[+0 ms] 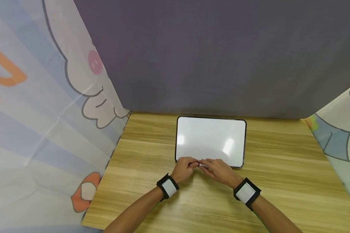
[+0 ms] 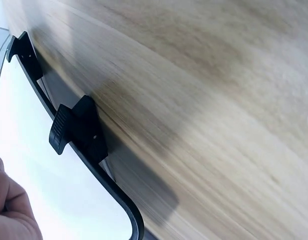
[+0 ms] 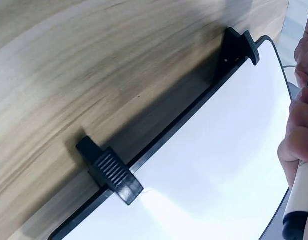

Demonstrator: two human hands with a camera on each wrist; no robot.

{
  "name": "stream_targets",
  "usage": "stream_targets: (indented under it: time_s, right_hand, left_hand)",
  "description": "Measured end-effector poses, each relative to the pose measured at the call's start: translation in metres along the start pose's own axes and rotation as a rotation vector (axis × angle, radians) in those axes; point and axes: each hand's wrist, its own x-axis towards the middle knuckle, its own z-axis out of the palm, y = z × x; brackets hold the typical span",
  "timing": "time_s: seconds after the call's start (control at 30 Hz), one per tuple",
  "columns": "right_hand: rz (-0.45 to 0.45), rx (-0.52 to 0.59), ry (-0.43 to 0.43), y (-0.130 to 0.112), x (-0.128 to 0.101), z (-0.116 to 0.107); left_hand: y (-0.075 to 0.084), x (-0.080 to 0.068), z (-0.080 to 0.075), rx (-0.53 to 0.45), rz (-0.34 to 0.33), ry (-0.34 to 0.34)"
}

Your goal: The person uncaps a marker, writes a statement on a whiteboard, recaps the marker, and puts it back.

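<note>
A whiteboard (image 1: 210, 139) with a black frame lies on the wooden table in the head view. At its near edge both hands meet around a white marker (image 3: 299, 192) with a black end. My right hand (image 1: 219, 170) holds the marker's white barrel, its fingers curled about it. The left hand (image 1: 184, 169) pinches the marker's other end, where a bit of black shows between the fingertips in the right wrist view. In the left wrist view only part of the left hand (image 2: 13, 212) appears, over the white surface, and the marker is mostly hidden.
Black clips (image 3: 114, 172) grip the board's frame along one long edge, with a shadow beside them on the table (image 1: 283, 168). A dark grey curtain (image 1: 210, 58) hangs behind the table. Cartoon-printed sheets (image 1: 46, 129) hang at both sides.
</note>
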Motion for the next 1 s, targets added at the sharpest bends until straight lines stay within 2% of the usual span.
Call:
stream_targets:
  time_s: [0.2, 0.37, 0.53, 0.63, 0.83, 0.93, 1.0]
  right_hand:
    - [0.022, 0.036, -0.031, -0.001, 0.000, -0.006]
    - [0.037, -0.017, -0.021, 0.001, -0.006, -0.008]
    - [0.036, -0.037, -0.016, 0.003, -0.009, -0.005]
    - [0.046, -0.046, -0.010, 0.003, -0.009, -0.003]
    - [0.089, -0.046, -0.008, 0.002, -0.011, -0.003]
    - [0.101, -0.047, -0.008, 0.002, -0.012, -0.002]
    - [0.108, -0.058, -0.005, 0.002, -0.013, -0.001]
  left_hand:
    - [-0.008, 0.001, -0.003, 0.023, 0.070, 0.085]
    - [-0.017, 0.003, -0.011, 0.000, 0.049, 0.194]
    - [-0.022, 0.002, -0.014, 0.034, 0.052, 0.196]
    - [-0.024, 0.001, -0.015, 0.067, 0.040, 0.235]
    - [-0.030, 0.000, -0.023, 0.097, -0.045, 0.398]
    - [-0.036, 0.000, -0.028, 0.088, -0.143, 0.444]
    - [-0.040, 0.001, -0.032, 0.074, -0.220, 0.441]
